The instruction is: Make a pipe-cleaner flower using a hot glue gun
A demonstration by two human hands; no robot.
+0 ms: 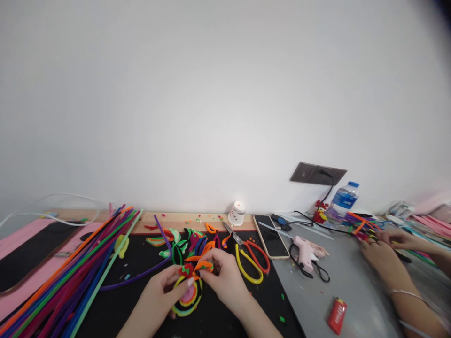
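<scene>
My left hand (164, 291) is closed on a round coil of pipe cleaners (189, 296), ringed in yellow, orange and pink, with its thumb over the upper edge. A small red and green tuft sits at the fingertips. Beside it, my right hand (227, 277) pinches an orange pipe-cleaner loop (206, 265) against the coil's top; the exact joint is hidden by the fingers. Just behind the hands lies a pile of bent pipe-cleaner shapes (178, 249) in green, orange and purple. Scissors (243, 249) with red and yellow handles rest right of my right hand.
Long pipe cleaners (77, 267) lie bundled at left. A paper cup (237, 213) stands near the wall. Rightward are a phone (271, 237), a pink glue gun (305, 253), a red lighter (337, 315) and a water bottle (344, 202). Another person's hands (384, 258) work at far right.
</scene>
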